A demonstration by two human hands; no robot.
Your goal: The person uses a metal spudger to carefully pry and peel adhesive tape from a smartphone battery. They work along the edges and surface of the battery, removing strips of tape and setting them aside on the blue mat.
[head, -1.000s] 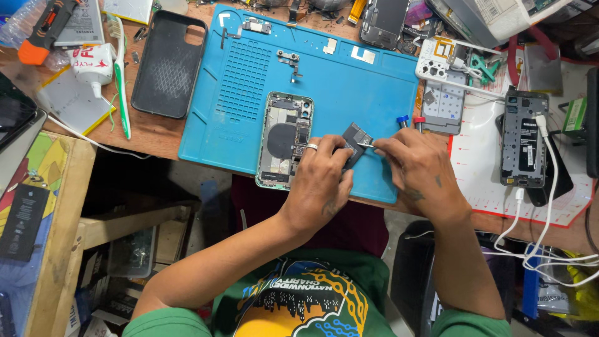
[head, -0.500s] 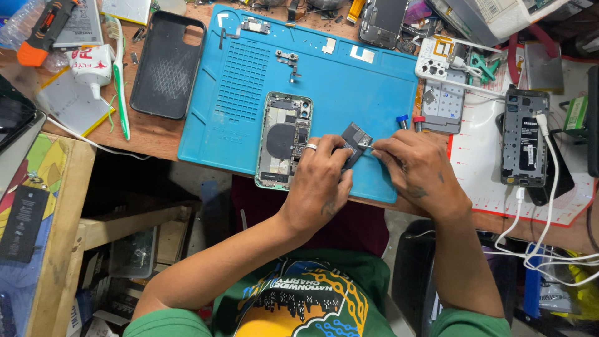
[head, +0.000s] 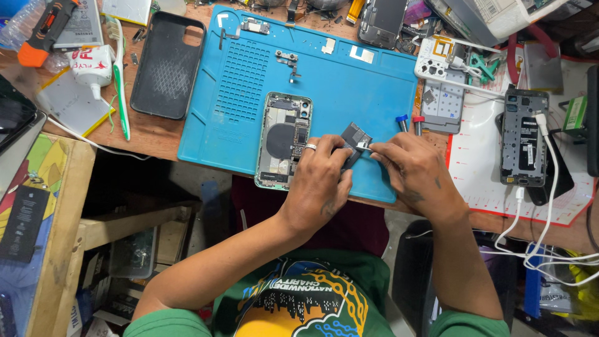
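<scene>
While the left hand [head: 321, 175] pinches a small grey module [head: 352, 140], the right hand [head: 412, 168] — fingers curled — grips its edge, opened phone [head: 284, 138] just left.

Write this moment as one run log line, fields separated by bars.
left hand: holds small dark part | right hand: touches same part | opened phone: flat on blue mat, beside left hand

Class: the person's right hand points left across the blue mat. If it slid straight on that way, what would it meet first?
Most likely the small dark grey part that the left hand holds, right at the right hand's fingertips; the opened phone lies further left.
</scene>
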